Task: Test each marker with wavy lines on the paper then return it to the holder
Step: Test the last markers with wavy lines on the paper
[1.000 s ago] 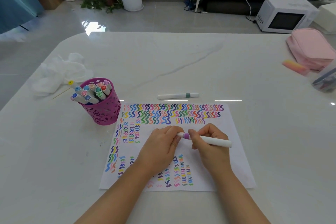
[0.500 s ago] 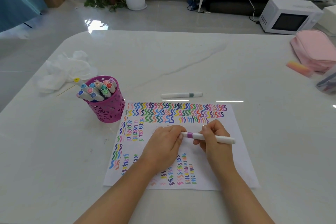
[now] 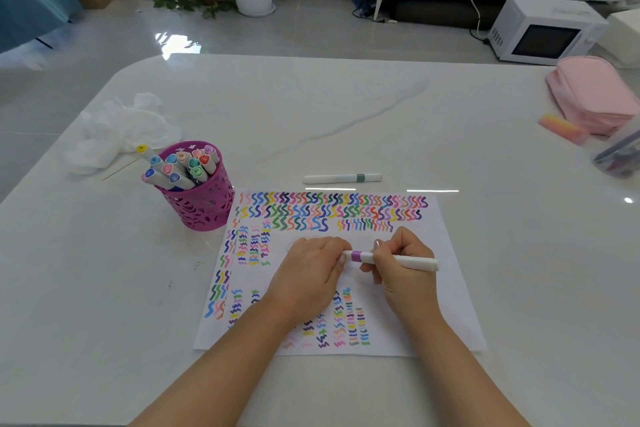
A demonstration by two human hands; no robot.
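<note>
Both hands over mid-sheet of the paper (image 3: 446, 288), one marker held between them. Purple-band marker (image 3: 415, 261) lies near level, long axis approx 9-to-3 o'clock, R end dipping a touch toward 4. No tip on the sheet that I can see.

L hand (image 3: 310, 274): fingers curled, closed round the marker's 9 o'clock end. That end is hidden inside the grip, so cap on or off, can't tell. R hand (image 3: 398, 263): thumb + fingers wrapped on the barrel just at 3 o'clock of the purple band; white tail sticks out past the hand toward 3. Hands just beside each other, only the band showing between.

Judgement: cap step, pull-off or push-on, force along the marker's axis. Which one, unclear.

Relation that matters next: holder (image 3: 204, 204) sits approx 10 o'clock from the hands, by the paper's top-L corner; L hand nearer. Packed w/ other markers (image 3: 183, 166), caps up, leaning toward 9–10; free gap looks small. Green-band marker (image 3: 343, 178) lies on the table (image 3: 311, 114) at 12 o'clock, just beyond the sheet, axis 9-to-3, apart from both hands.
</note>
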